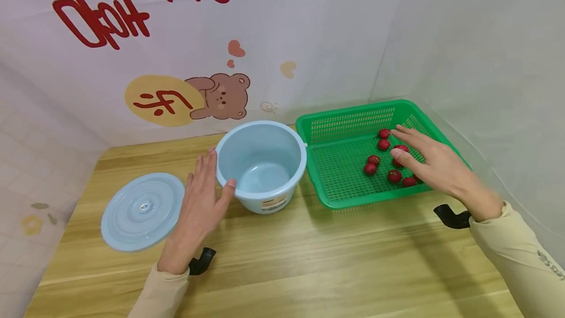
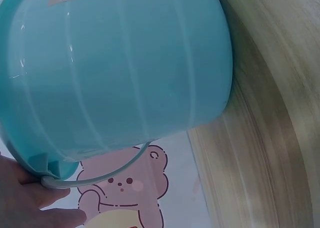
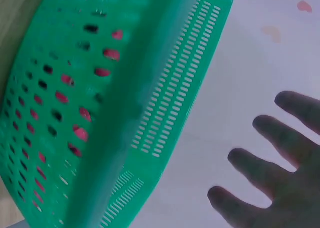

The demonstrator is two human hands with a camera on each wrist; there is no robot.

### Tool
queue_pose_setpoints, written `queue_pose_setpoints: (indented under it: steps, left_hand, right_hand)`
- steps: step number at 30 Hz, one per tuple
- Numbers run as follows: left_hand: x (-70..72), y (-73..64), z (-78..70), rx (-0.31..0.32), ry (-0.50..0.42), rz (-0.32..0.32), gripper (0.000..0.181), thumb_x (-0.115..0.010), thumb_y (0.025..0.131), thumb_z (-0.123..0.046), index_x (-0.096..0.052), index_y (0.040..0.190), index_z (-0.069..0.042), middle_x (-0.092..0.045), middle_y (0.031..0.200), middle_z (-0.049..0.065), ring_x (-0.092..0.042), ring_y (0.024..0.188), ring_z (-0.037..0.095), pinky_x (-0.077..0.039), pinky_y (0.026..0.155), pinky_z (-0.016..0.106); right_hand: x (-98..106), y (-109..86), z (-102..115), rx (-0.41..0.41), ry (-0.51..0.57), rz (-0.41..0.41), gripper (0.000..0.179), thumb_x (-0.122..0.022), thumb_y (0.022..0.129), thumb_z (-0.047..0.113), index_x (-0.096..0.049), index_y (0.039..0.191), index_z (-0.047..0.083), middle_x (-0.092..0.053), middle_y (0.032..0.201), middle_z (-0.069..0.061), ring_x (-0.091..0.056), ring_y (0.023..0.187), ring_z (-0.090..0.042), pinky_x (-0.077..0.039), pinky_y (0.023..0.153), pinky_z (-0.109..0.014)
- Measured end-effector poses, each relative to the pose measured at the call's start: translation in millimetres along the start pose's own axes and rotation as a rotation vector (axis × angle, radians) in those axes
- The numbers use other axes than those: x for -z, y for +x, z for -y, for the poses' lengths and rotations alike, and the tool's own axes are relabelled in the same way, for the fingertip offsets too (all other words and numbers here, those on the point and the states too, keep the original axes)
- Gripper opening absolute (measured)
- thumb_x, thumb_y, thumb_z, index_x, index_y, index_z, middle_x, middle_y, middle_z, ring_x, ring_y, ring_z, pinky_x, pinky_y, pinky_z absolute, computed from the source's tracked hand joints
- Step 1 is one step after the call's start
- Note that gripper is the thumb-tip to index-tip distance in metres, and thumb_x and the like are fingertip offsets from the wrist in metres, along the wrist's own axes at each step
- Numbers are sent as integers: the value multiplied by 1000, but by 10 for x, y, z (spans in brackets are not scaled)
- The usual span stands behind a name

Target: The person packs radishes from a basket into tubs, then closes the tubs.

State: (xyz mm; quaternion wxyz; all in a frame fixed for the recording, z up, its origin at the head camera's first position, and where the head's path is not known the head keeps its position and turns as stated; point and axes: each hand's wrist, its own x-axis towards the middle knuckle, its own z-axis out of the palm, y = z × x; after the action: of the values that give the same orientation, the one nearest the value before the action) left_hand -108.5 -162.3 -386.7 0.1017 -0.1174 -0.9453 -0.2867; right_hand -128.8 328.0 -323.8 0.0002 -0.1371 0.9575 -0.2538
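Both hands are released and hold nothing. The left hand (image 1: 200, 200) lays fairly straight fingers against the bucket (image 1: 260, 148), which stands upright just right of it; the end of the handle (image 2: 102, 178) sits at those fingers. Left of this hand the lid (image 1: 142, 211) lies flat on the table (image 1: 309, 259). The right hand (image 1: 434, 163) hangs, fingers spread, over the basket (image 1: 340, 158); the fruits (image 1: 395, 176), red and small, lie below it and left of its thumb, some partly hidden.

To work well here, the left hand should steady the bucket by light touch, since a hard push could slide it. The right should come down from above, clear of the basket's near rim, and pinch gently.
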Motion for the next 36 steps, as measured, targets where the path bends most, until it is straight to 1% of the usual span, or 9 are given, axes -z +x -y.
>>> queue_pose_setpoints:
  steps: [4,7,11,15,21,24,29,32,36]
  left_hand:
    - [11,-11,2,-4,4,-8,78,-47,106,-43,-16,165,-2,-17,172,15,-9,158,38,-16,117,74]
    - [22,-20,5,6,10,-8,78,-46,106,-44,-15,165,-2,-16,172,14,-9,158,38,-16,118,73]
    - [37,-22,9,18,10,-6,79,-46,106,-44,-14,166,-3,-15,172,14,-8,158,37,-16,119,72]
    - [42,-17,8,12,2,-8,78,-46,107,-42,-14,166,-3,-14,172,14,-9,158,38,-17,118,72]
    - [15,-8,-1,7,-16,-7,77,-48,106,-41,-16,165,-2,-15,172,14,-9,158,38,-16,119,72]
    - [7,-10,4,5,-16,-11,77,-48,106,-40,-16,165,-2,-16,172,14,-9,158,38,-16,119,71]
    - [5,-14,7,2,-17,-10,77,-48,106,-39,-16,165,-2,-16,172,14,-10,158,38,-17,120,69]
    - [4,-17,9,3,-18,-8,77,-48,107,-40,-15,165,-3,-16,172,14,-10,158,37,-17,120,68]
    - [9,-23,7,5,-18,-4,77,-47,107,-41,-14,166,-4,-15,172,14,-9,158,36,-17,121,67]
  right_hand:
    - [54,25,-73,6,40,17,57,-57,105,38,-47,157,17,-34,166,-12,-28,151,-45,-27,111,-73]
    - [80,40,-129,-22,51,49,58,-60,103,38,-48,156,19,-38,164,-16,-31,149,-46,-29,108,-72]
    - [95,58,-189,-66,26,88,58,-65,100,42,-54,152,19,-48,156,-18,-38,144,-46,-35,105,-67]
    - [69,71,-251,-84,3,136,58,-69,97,45,-59,148,18,-56,149,-17,-43,141,-43,-40,104,-65]
    - [3,99,-380,-99,-9,218,66,-70,96,49,-59,147,9,-61,143,-19,-46,138,-46,-43,102,-65]
    - [-38,128,-457,-106,-3,248,68,-70,96,50,-59,147,8,-62,142,-20,-46,137,-47,-44,102,-64]
    - [-92,160,-560,-64,12,286,60,-72,95,47,-64,143,12,-64,140,-16,-52,133,-44,-46,101,-62]
    - [-118,186,-616,-23,16,305,56,-73,95,43,-66,141,11,-66,138,-15,-56,130,-43,-47,101,-61]
    - [-155,224,-690,-5,34,334,54,-73,96,38,-65,141,9,-66,137,-17,-59,127,-42,-48,100,-61]
